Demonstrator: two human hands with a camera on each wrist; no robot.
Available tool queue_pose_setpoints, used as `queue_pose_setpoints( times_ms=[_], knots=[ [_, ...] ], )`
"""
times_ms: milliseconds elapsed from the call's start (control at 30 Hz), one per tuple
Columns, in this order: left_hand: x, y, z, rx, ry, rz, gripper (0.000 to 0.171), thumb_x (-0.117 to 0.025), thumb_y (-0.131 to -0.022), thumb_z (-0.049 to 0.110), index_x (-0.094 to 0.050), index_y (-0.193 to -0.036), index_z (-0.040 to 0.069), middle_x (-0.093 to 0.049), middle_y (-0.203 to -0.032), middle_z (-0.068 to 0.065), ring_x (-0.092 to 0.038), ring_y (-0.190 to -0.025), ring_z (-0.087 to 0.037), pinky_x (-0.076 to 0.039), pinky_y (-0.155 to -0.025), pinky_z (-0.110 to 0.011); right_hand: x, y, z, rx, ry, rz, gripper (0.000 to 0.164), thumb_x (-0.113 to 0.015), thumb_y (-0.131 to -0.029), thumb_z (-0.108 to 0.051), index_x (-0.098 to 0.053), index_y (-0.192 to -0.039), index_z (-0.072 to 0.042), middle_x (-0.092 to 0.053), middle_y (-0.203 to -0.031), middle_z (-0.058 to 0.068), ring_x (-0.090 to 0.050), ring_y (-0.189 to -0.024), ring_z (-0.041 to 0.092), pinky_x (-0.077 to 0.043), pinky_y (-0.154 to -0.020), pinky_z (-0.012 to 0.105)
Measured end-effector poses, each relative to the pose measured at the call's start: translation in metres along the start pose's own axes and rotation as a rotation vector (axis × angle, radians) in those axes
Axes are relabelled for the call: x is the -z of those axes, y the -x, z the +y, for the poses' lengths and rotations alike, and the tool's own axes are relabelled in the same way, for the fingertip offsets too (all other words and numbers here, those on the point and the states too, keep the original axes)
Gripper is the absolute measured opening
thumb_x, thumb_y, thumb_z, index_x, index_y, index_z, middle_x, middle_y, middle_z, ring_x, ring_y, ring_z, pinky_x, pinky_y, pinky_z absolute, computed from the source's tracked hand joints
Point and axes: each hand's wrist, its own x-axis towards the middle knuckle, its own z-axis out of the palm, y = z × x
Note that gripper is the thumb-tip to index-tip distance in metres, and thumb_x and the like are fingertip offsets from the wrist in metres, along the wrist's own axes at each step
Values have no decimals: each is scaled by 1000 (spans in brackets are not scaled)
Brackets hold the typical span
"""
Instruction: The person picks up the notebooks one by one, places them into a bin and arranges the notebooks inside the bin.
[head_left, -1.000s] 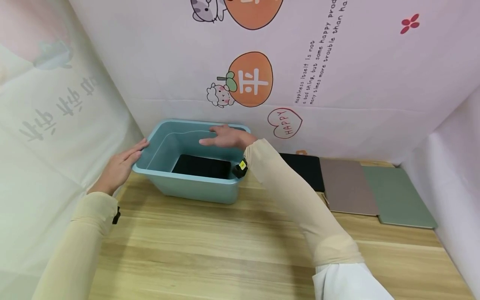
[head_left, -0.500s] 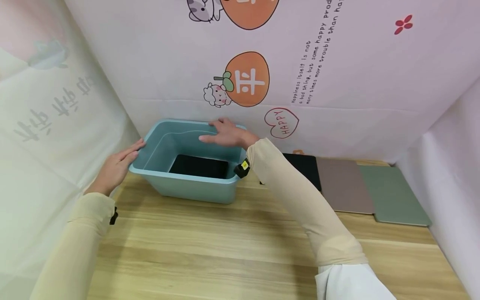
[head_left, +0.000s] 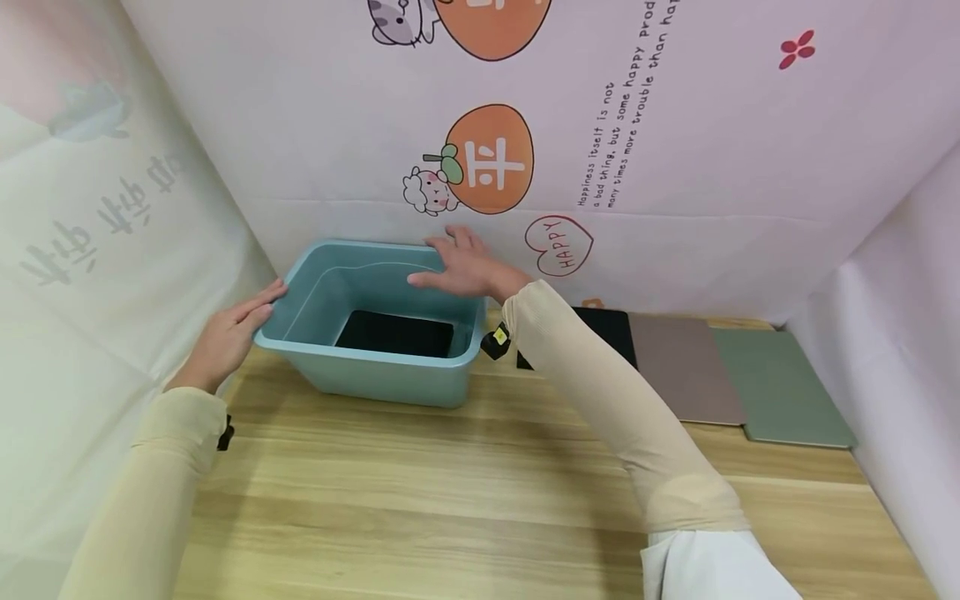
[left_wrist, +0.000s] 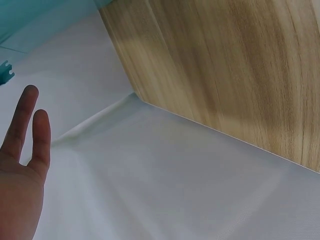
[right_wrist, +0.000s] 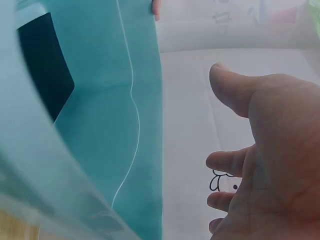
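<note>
A blue-green plastic bin (head_left: 390, 385) stands on the table against the back sheet. On its floor lies a flat black rectangle (head_left: 393, 333), which looks like a notebook. My left hand (head_left: 225, 340) rests with extended fingers on the bin's left rim; the left wrist view shows part of that hand (left_wrist: 22, 170) with two fingers straight. Over the bin's far right corner is my right hand (head_left: 476, 268), its fingers spread and holding nothing. In the right wrist view this hand (right_wrist: 275, 145) appears apart from the bin's wall (right_wrist: 100, 90).
To the right, several flat notebook-like covers lie in a row: black (head_left: 611, 333), partly behind my right forearm, then mauve (head_left: 686, 371) and green (head_left: 783, 387). A printed sheet (head_left: 337, 108) rises at the back. White sheeting (head_left: 82, 333) closes the left side.
My right hand has shifted from over the bin's inside towards its far right edge and the back sheet. The left hand stays on the rim. The whole view has drifted slightly.
</note>
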Motion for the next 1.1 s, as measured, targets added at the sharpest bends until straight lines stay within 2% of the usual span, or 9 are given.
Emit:
queue_pose_setpoints(
  times_ms=[200, 533, 833, 1100],
  knots=[
    [0, 0, 2, 3, 9, -5, 50, -37, -109, 52, -39, -157, 39, -24, -167, 18, -17, -159, -27, -18, -125, -65, 0, 7, 6, -22, 38, 12, 94, -52, -93, -73, -18, -165, -23, 2, -173, 12, 3, -160, 37, -11, -130, 60],
    [0, 0, 0, -9, 1, 6, 50, -37, -109, 51, -40, -157, 37, -26, -167, 16, -19, -159, -28, -19, -125, -64, 5, 11, 20, -20, 68, 28, 94, -48, -94, -74, -13, -166, -24, 6, -174, 10, 8, -160, 37, -2, -130, 63],
    [1, 0, 0, 2, 1, 11, 49, -37, -109, 52, -40, -156, 39, -25, -168, 16, -19, -159, -27, -17, -126, -63, 9, 21, 33, -32, 84, 36, 92, -47, -95, -72, -14, -166, -23, 4, -174, 10, 6, -160, 36, -4, -129, 63],
    [0, 1, 0, 2, -6, 2, 49, -36, -109, 53, -39, -156, 41, -24, -168, 15, -18, -159, -29, -17, -126, -65, 10, 31, 50, -51, 151, 72, 92, -49, -95, -71, -16, -165, -21, 0, -174, 11, 4, -160, 35, -4, -129, 63]
  ],
)
